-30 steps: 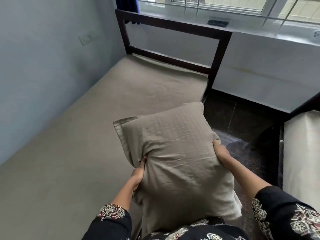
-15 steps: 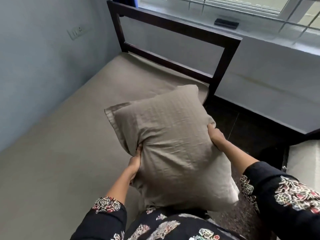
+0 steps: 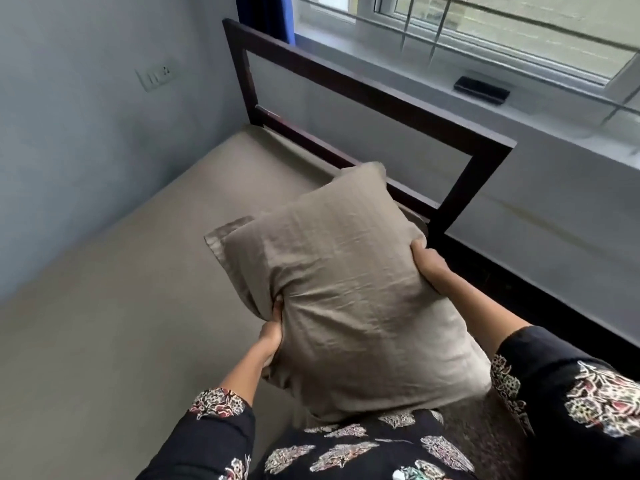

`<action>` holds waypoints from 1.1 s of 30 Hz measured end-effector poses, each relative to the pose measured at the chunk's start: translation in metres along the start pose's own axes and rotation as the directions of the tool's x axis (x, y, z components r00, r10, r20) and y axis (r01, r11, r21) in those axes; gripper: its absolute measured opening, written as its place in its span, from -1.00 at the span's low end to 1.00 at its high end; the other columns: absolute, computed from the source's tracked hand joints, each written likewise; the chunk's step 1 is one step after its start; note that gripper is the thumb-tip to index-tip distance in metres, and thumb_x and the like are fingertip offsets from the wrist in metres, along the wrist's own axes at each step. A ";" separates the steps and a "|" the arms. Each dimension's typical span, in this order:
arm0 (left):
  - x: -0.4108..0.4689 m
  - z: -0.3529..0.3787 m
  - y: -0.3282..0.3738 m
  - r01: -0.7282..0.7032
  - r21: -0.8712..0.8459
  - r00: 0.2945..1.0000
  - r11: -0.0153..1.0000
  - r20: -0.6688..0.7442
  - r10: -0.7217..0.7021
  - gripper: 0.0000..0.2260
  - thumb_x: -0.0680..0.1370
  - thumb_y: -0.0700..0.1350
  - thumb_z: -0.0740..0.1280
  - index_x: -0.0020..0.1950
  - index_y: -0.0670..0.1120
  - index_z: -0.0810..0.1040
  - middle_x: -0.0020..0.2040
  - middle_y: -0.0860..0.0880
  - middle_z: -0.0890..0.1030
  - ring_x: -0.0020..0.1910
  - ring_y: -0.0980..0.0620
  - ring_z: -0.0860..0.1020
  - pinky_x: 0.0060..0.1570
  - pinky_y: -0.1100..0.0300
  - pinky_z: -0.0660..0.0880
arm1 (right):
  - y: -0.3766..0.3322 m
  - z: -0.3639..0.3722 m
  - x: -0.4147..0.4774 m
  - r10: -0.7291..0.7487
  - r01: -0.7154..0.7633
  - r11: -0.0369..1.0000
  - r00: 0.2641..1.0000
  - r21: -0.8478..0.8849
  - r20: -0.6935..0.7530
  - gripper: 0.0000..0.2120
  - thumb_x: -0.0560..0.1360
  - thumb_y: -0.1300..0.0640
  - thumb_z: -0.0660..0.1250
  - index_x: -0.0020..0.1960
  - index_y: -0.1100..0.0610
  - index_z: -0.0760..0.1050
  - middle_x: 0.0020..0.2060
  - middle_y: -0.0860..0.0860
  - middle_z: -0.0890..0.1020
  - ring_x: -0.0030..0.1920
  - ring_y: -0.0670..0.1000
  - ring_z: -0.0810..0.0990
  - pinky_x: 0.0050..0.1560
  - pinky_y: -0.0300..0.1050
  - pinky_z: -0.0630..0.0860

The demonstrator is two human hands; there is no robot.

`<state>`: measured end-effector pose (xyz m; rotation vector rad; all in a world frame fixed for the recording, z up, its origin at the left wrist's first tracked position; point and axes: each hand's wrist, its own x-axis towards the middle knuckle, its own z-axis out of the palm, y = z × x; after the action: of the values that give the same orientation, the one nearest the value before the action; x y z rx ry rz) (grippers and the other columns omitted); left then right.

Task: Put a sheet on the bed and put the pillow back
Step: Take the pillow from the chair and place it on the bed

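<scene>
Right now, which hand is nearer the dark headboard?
Right. The right hand grips the pillow at its right edge, close by the headboard corner post. The left hand grips the pillow's left edge, farther back over the sheet.

The person wears a black garment (image 3: 363, 455) printed with leaf-like motifs in cream, pink, red and pale green. Left of its front, the left sleeve (image 3: 214, 434) ends in a printed cuff. Right of the front, the right sleeve (image 3: 571, 393) shows a matching cuff and a larger cream-and-red motif. The forearms are uncovered from the cuffs to the left hand (image 3: 272, 337) and right hand (image 3: 429, 263).
</scene>
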<state>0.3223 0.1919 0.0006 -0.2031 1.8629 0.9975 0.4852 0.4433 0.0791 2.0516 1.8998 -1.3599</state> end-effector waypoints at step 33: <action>0.099 0.080 0.137 -0.052 -0.579 0.957 0.814 -0.261 -0.125 -0.37 0.52 0.22 0.26 0.45 -0.09 0.19 0.39 -0.15 0.40 0.28 -0.11 0.45 0.32 -0.04 0.37 | -0.223 0.000 0.227 -0.324 0.399 0.894 0.889 -0.202 0.323 -0.49 0.63 0.00 -0.05 0.38 0.34 0.31 0.34 0.28 0.40 0.32 0.23 0.39 0.24 -0.06 0.30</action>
<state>0.2532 0.3645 -0.0203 -0.7886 1.7391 1.5636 0.2733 0.6798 0.0579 1.3432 2.2593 -1.2850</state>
